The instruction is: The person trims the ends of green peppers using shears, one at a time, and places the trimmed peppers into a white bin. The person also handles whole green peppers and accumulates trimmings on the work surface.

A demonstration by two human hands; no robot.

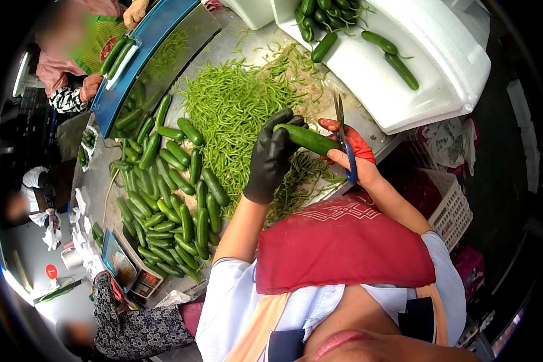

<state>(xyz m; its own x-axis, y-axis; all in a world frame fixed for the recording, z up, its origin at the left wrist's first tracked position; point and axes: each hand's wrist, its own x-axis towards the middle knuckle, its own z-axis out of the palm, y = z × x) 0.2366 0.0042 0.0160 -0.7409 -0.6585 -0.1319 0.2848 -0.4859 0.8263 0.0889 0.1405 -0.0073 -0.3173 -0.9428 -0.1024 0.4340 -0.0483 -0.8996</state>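
Note:
My left hand [270, 156], in a black glove, grips the left end of a green cucumber [310, 139]. The cucumber lies slanted between both hands, its right end by my right thumb. My right hand [359, 156], partly covered by a red glove, holds scissors [350, 158] with blue handles. Their blades point up and away from me, just past the cucumber's right end. Beneath and beyond my hands spreads a large heap of thin green stem trimmings [235, 104]. Left of it lies a pile of many cucumbers [176, 217] on the metal table [100, 181].
A white foam box [434, 106] at the upper right holds more cucumbers [328, 16]. A blue-edged metal divider [163, 31] stands at the far left, with a digital scale [145, 283] nearer. Several other people are around. A white plastic crate [452, 206] sits below the table's right edge.

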